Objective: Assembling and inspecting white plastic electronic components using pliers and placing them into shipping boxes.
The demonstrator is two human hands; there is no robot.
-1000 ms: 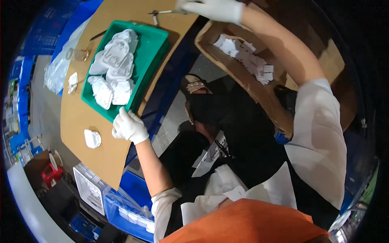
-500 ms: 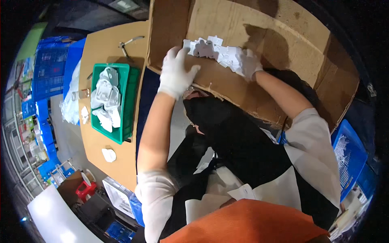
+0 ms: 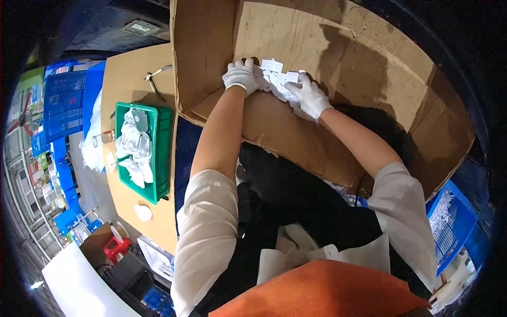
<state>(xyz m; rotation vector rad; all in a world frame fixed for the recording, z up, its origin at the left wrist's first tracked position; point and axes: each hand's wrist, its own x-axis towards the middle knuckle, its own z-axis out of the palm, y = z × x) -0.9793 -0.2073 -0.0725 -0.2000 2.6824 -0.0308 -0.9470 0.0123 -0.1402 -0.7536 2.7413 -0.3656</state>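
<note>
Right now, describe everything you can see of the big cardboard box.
The cardboard box is brown, open and angular, with tall walls, a scuffed inside and a ragged near rim. It sits ahead of the person, right of the tan table, and runs out of the picture at the top. Dark shadows fall across its inside. White pieces lie heaped within it; the left hand and right hand reach in at either end of the heap.

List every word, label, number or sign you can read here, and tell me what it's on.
No text is legible.
White pieces, cardboard box, green tray: none readable.
Blue crate and pale fixture, upper left: any marking too small or blurred.
</note>
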